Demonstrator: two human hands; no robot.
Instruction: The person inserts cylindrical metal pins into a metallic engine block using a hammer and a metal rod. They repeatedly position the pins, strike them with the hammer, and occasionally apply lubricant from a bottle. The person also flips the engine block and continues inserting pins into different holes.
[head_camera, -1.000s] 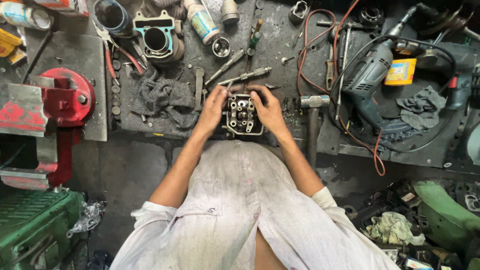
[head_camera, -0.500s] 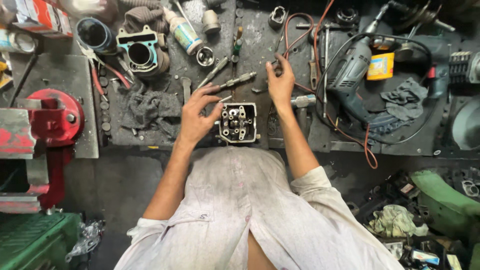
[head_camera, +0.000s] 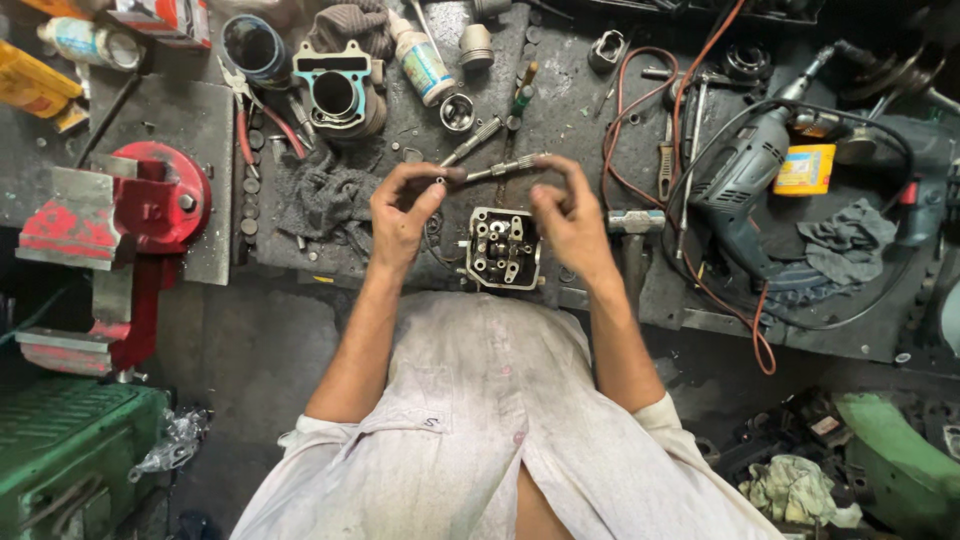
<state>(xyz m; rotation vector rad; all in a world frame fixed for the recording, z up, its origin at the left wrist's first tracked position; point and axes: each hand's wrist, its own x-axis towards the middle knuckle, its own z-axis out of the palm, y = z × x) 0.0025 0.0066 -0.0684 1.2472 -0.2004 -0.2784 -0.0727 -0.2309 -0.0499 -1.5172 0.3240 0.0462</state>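
Both hands are pinching one slim metal rod (head_camera: 497, 168) just above the cylinder head (head_camera: 503, 247): the left hand (head_camera: 402, 212) is gripping its left end, the right hand (head_camera: 566, 212) its right end by closed fingertips. With so light a hold, the rod is probably risking a slip onto the crowded bench (head_camera: 560, 90).

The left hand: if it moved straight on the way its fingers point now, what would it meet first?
The left hand points up-right along the thin metal rod it pinches; beyond that, probably the small round metal cup, though depth is unclear.

Engine workshop: vise (head_camera: 120, 215), drill (head_camera: 745, 170), cylinder (head_camera: 338, 95).
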